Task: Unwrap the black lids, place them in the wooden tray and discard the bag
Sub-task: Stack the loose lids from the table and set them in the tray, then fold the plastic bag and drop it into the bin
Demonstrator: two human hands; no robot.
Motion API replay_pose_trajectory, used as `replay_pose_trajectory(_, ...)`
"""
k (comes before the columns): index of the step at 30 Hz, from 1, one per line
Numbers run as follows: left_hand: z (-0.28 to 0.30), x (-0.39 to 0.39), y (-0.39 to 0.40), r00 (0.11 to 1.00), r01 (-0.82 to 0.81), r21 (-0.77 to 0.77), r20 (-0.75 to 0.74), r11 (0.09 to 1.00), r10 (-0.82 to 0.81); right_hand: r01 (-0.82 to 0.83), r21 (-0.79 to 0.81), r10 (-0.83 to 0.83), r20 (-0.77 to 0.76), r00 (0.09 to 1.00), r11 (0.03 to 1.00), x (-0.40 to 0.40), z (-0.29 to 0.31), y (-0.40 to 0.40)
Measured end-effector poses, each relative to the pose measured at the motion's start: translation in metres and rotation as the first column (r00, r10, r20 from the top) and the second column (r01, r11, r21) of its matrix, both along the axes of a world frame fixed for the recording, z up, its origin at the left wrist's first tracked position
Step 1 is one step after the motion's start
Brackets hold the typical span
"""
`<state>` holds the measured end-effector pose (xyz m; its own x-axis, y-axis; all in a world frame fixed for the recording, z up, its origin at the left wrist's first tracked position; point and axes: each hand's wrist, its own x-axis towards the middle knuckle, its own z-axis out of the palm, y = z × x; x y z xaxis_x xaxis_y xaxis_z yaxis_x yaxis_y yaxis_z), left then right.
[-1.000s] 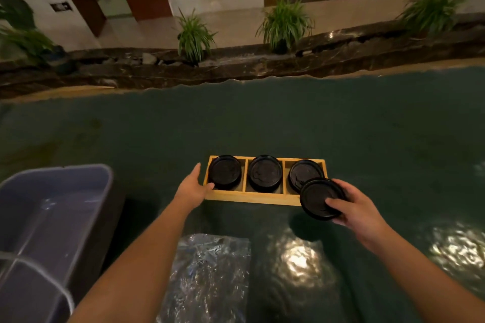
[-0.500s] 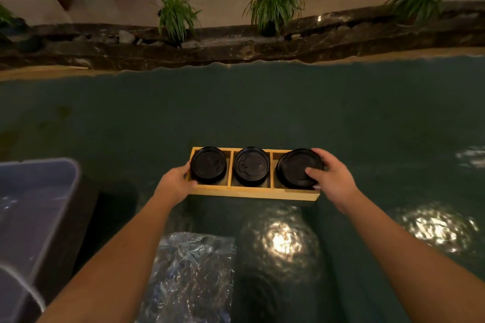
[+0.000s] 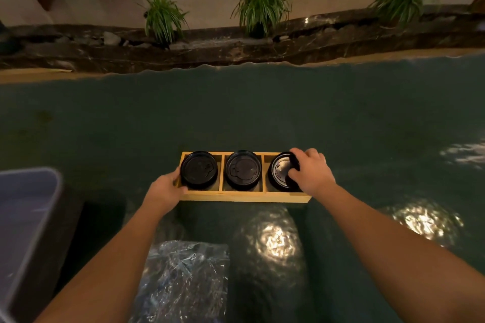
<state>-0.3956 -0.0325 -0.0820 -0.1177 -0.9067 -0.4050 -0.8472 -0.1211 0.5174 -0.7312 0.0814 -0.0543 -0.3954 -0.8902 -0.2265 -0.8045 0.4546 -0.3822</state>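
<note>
A wooden tray (image 3: 244,195) with three compartments stands on the dark green table. Black lids fill each one: left lid (image 3: 199,169), middle lid (image 3: 243,169), right lid (image 3: 280,172). My left hand (image 3: 164,189) grips the tray's left end, thumb over the front corner. My right hand (image 3: 311,170) holds the right lid, fingers curled round its right edge as it sits in the right compartment. A crumpled clear plastic bag (image 3: 183,280) lies flat near the front edge, between my forearms.
A grey plastic bin (image 3: 29,217) stands at the left, beside the table. The glossy green tabletop (image 3: 262,113) stretches far behind the tray. Beyond it runs a stone ledge with potted grass plants (image 3: 262,5).
My right hand carried a lid from just in front of the tray's right end into the right compartment. My left hand closed round the tray's left end. The view moved forward.
</note>
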Motion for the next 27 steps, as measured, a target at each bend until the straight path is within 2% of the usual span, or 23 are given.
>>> replay_pose_trajectory(7,0.000,-0.001,0.002,1.000,-0.017,-0.001,-0.013,1.000,0.017,0.019,0.095,-0.017,-0.013,1.000,0.995,0.007,-0.002,-0.002)
replay_pose_trajectory(10,0.005,-0.002,0.007,0.999,-0.011,-0.031,-0.046,0.999,0.010,0.053,0.101,-0.056,0.034,0.998,0.994,0.007,0.001,-0.003)
replay_pose_trajectory(13,0.009,0.007,0.017,0.993,-0.039,-0.030,-0.109,0.999,0.036,0.135,0.020,-0.137,0.126,0.983,0.991,0.008,0.006,0.003)
replay_pose_trajectory(17,0.013,0.032,0.035,0.982,-0.091,0.016,-0.162,0.996,0.092,0.235,-0.152,-0.216,0.134,0.967,0.960,0.011,0.010,0.027)
replay_pose_trajectory(19,0.016,0.052,0.046,0.988,-0.097,0.014,-0.123,0.995,0.098,0.250,-0.160,-0.223,0.169,0.960,0.955,0.013,0.011,0.041)
replay_pose_trajectory(23,0.033,0.099,0.069,0.999,0.011,-0.016,0.035,1.000,-0.011,0.240,-0.154,-0.206,0.208,0.956,0.958,0.023,0.014,0.072)
replay_pose_trajectory(27,0.061,0.132,0.086,0.955,0.159,0.136,0.231,0.978,-0.188,0.209,-0.129,-0.176,0.230,0.957,0.969,0.037,0.019,0.093)
